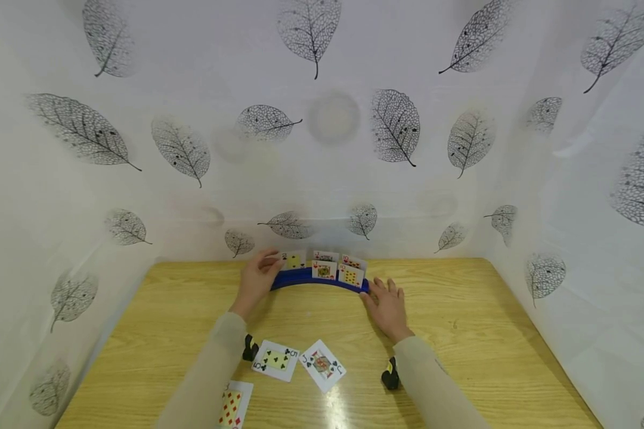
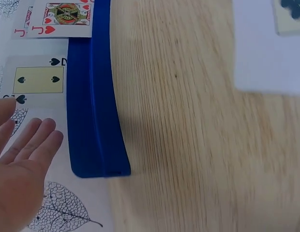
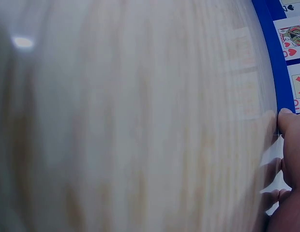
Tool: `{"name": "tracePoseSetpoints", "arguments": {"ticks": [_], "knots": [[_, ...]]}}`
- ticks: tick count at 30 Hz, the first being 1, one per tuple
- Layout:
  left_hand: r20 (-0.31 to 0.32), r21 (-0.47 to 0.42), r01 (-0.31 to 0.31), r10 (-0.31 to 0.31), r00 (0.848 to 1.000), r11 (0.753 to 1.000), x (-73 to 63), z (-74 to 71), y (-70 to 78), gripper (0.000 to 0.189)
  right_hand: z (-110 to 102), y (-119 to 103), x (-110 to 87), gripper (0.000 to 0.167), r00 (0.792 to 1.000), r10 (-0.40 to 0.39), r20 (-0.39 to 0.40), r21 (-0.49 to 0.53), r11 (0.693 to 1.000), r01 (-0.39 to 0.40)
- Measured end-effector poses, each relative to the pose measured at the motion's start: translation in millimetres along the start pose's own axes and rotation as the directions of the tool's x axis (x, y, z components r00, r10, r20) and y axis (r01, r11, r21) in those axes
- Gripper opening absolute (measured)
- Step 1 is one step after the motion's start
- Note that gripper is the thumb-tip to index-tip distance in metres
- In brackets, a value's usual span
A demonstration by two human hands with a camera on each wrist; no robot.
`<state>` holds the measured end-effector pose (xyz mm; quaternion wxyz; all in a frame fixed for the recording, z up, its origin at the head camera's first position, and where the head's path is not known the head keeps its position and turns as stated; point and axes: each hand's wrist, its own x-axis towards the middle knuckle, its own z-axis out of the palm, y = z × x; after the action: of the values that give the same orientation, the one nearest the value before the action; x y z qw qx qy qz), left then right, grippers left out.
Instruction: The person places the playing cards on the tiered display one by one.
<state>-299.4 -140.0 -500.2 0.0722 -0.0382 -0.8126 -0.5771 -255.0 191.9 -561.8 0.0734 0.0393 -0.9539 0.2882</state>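
A blue curved card holder point(image 1: 295, 276) stands near the back of the table with playing cards upright in it. My left hand point(image 1: 254, 280) is at its left end, thumb and index finger at the edge of a two of spades point(image 2: 38, 79), seemingly pinching its corner. The other fingers of that hand stand free of the card. Red jack point(image 1: 324, 270) and ten point(image 1: 351, 275) cards stand in the front row, with another jack and ten behind. My right hand point(image 1: 389, 307) rests at the holder's right end, thumb touching it and fingers spread.
On the wooden table point(image 1: 451, 351) lie a five of clubs point(image 1: 276, 360), a jack of spades point(image 1: 323, 366) and a diamond card point(image 1: 234, 406), partly behind the left sleeve. Black wrist devices sit by each cuff. Leaf-patterned white sheeting point(image 1: 322, 179) encloses the table's back and sides.
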Motion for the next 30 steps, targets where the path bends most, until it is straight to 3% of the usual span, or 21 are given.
{"name": "tracePoseSetpoints", "arguments": {"ticks": [5,18,25,30], "knots": [[0.019,0.031,0.001,-0.002,1.000,1.000,-8.4,-14.0,-3.0,0.043,0.4,0.2,0.4,0.052,1.000,-0.003,-0.012,0.002,1.000,0.003],[0.088,0.197,-0.097,0.081,0.993,0.976,-42.7,-48.2,-7.4,0.045,1.6,1.0,-0.2,0.053,1.000,-0.012,-0.018,0.011,1.000,0.012],[0.135,0.265,-0.171,0.139,0.981,0.949,-68.4,-67.7,-9.9,0.046,1.9,-0.2,0.1,0.052,1.000,-0.007,-0.009,0.008,1.000,0.007],[0.177,0.306,-0.186,0.137,0.975,0.934,-89.8,-79.4,-9.9,0.048,2.3,0.4,0.3,0.053,1.000,-0.001,-0.014,0.003,1.000,0.001]]}}
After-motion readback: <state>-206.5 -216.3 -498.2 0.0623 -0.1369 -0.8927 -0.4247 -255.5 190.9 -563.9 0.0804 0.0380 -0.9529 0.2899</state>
